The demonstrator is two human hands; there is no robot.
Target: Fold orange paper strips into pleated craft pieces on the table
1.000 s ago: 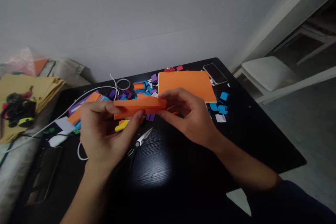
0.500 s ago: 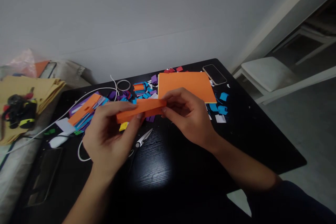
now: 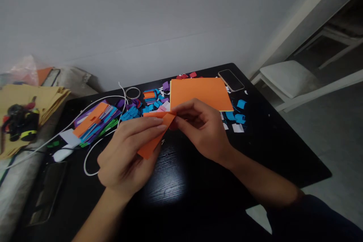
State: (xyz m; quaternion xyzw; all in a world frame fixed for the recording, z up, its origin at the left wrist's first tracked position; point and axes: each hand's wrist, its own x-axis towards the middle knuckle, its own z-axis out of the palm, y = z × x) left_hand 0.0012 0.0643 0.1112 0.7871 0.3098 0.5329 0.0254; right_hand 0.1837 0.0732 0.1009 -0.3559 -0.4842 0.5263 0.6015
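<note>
Orange paper strip (image 3: 154,136) has swung from level to steeply slanted; left hand (image 3: 129,155) and right hand (image 3: 202,128) pinch its ends above the tabletop (image 3: 198,181).

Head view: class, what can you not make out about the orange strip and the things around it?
All in the head view:
Orange strip: its folds are covered by the left hand and right hand.
Black-and-yellow bundle, far left: blurred, too dim to identify.
Dark flat object, lower left: lost in shadow.
Phone: screen too small and dark to read.
</note>
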